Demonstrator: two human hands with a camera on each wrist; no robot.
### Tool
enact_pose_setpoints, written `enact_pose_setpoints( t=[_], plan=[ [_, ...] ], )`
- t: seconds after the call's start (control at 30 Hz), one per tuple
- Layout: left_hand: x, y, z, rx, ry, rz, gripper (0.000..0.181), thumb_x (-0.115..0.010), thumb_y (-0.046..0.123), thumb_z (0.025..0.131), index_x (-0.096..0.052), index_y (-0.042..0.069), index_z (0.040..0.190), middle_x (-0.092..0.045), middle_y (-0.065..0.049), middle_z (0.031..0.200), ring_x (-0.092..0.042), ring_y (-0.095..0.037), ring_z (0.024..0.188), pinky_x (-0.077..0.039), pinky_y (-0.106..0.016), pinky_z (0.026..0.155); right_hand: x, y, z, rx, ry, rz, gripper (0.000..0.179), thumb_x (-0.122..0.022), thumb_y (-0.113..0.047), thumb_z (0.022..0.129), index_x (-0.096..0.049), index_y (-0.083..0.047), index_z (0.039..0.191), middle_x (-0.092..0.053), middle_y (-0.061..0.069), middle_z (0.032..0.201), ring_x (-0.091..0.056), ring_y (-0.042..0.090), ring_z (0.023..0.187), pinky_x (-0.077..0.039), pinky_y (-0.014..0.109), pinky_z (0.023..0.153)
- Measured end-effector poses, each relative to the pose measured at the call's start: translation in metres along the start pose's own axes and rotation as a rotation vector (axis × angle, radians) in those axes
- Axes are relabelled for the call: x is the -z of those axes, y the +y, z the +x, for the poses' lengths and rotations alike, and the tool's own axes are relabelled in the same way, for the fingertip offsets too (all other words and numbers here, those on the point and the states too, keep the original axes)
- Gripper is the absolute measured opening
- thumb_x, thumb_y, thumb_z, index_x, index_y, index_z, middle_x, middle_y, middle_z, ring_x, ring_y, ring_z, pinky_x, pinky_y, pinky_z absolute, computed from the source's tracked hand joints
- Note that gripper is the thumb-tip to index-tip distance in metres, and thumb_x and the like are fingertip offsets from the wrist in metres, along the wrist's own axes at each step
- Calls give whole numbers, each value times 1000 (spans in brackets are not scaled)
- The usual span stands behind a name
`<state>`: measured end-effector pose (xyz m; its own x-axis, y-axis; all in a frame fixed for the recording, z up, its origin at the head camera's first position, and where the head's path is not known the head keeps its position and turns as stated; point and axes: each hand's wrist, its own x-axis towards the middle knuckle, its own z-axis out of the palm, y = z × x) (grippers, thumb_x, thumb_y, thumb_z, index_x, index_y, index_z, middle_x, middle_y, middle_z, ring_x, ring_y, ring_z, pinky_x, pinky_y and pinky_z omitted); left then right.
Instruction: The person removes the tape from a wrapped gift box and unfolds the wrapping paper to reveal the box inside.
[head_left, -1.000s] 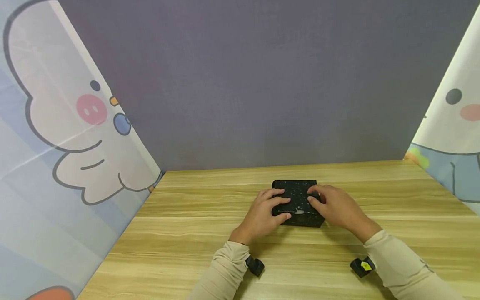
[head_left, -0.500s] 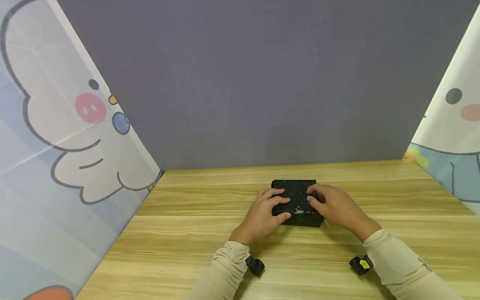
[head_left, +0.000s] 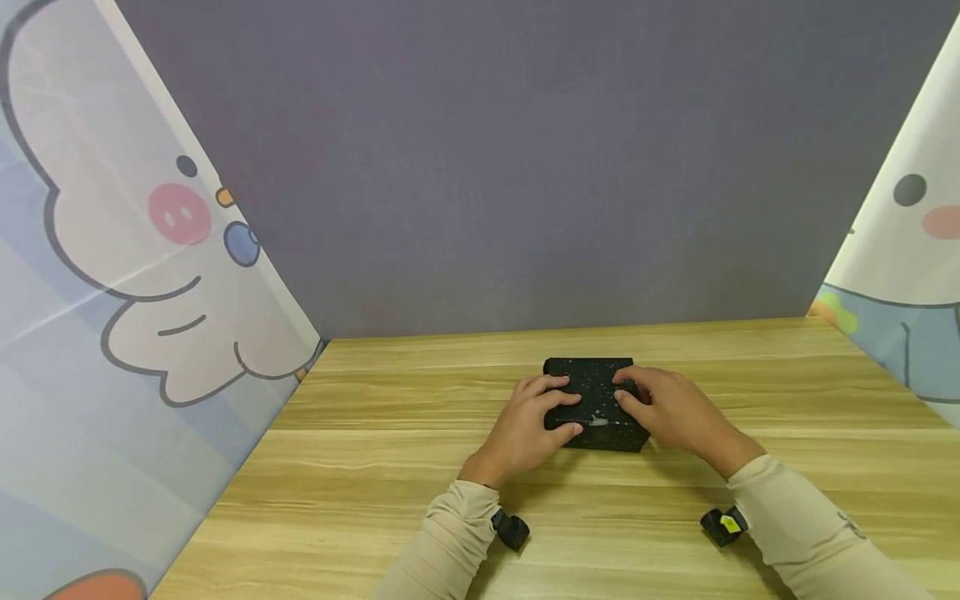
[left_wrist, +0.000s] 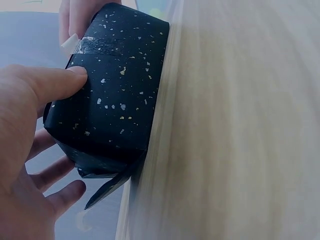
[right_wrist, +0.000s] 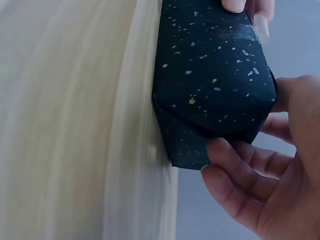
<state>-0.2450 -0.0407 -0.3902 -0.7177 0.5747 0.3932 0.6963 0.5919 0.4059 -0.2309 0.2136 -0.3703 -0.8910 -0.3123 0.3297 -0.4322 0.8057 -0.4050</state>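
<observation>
A box wrapped in black speckled paper lies on the wooden table. Clear tape with a loose white end crosses its front upper edge. My left hand rests on the box's left part, fingers spread over the top and thumb at the front edge. Beside that end, a paper flap sticks out, near the lower fingers. At the right end my right hand has its fingers curled against the folded end paper, with the thumb at the top corner partly hidden behind the box.
A plain grey panel stands behind the wood-grain table. Cartoon-printed sheets hang at the left and right sides. Both wrists wear black camera mounts.
The hands and the wrapped box keep almost the same pose. Only the head view has shifted very slightly.
</observation>
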Motion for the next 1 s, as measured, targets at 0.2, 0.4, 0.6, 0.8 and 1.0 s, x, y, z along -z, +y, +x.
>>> enact_pose_setpoints(
  t=[0.2,0.4,0.6,0.8,1.0],
  plan=[
    [0,0,0,4,-2,0,41,-71,36,95,-67,21,133,-47,3,150,-38,-19,139,-36,-39,112,0,2,0,24,15,5,20,-63,-23,101,-68,-12,117,-48,-9,67,-41,8,55,-36,29,54],
    [1,1,0,2,-1,-8,41,-71,36,95,-67,21,133,-47,3,150,-37,-19,139,-36,-39,112,1,3,-1,47,22,2,15,-60,-18,103,-68,-13,114,-55,-11,75,-44,7,59,-40,31,58],
    [1,-1,-1,4,-2,-24,41,-71,36,95,-67,21,133,-46,3,151,-36,-18,140,-36,-39,113,2,4,-1,54,10,30,6,-59,-19,104,-64,-17,105,-51,-11,71,-42,7,57,-38,29,55],
    [1,-2,0,5,-5,-25,41,-71,36,95,-66,22,133,-46,3,151,-36,-18,141,-35,-39,113,1,6,0,33,-8,34,24,-58,-21,104,-64,-14,126,-50,-10,69,-44,8,57,-39,30,55],
    [-1,-2,0,0,-7,-18,42,-71,37,95,-66,22,134,-46,3,151,-36,-19,141,-35,-40,113,-3,9,-1,36,30,26,26,-62,-20,101,-69,-11,125,-63,-9,84,-49,7,63,-43,32,60]
  ],
)
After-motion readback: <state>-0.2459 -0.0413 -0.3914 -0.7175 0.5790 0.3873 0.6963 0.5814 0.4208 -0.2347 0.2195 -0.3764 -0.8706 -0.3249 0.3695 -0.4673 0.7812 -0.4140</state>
